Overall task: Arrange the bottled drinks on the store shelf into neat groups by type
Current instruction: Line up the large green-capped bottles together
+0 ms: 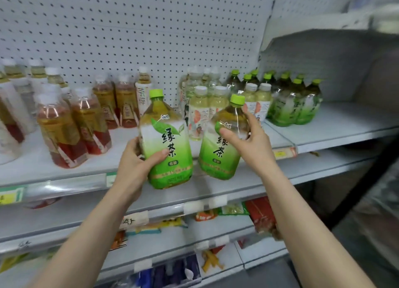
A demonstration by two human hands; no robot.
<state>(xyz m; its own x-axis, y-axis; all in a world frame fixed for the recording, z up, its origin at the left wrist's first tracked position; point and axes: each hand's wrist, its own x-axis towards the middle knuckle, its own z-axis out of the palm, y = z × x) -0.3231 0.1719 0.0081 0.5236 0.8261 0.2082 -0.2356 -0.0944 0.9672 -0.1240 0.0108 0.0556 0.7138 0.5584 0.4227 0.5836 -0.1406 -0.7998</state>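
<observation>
Two large green tea bottles with lime caps are in front of the shelf's middle. My left hand (138,160) grips the lower body of the left green tea bottle (167,140), held upright at the shelf's front edge. My right hand (251,136) wraps the shoulder of the right green tea bottle (220,149), which tilts slightly right. Behind them stand pale yellow bottles with white caps (201,110). More green tea bottles (295,99) are grouped at the right. Red and amber tea bottles (71,125) stand at the left.
The grey shelf (336,127) has bare space at its right end, beside a shelf divider. A white pegboard back wall (129,28) rises behind the bottles. Lower shelves (216,220) hold packaged snacks. Price tags (282,152) line the shelf's front rail.
</observation>
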